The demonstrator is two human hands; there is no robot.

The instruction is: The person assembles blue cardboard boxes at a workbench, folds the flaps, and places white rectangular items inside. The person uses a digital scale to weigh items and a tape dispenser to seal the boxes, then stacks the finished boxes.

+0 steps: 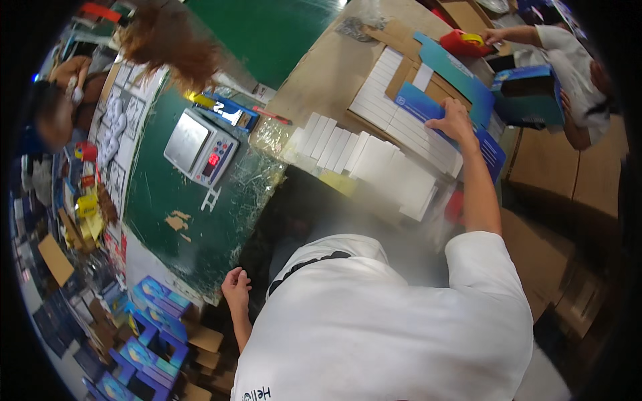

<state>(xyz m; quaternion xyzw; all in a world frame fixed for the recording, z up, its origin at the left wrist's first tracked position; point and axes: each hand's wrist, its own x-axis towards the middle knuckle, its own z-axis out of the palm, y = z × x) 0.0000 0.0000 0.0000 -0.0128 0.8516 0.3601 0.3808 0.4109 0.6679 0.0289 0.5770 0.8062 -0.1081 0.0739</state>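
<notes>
Head view: your right hand [456,122], fingers half-curled at a blue printed carton [418,105], grip unclear; carton lying over slim white boxes [378,100]. Your left hand [236,289], loosely half-open, apparently empty, beside the green tabletop [150,207].

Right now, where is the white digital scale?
In the head view's left half, the scale sits on the green tabletop, left of the slim white boxes.
</notes>
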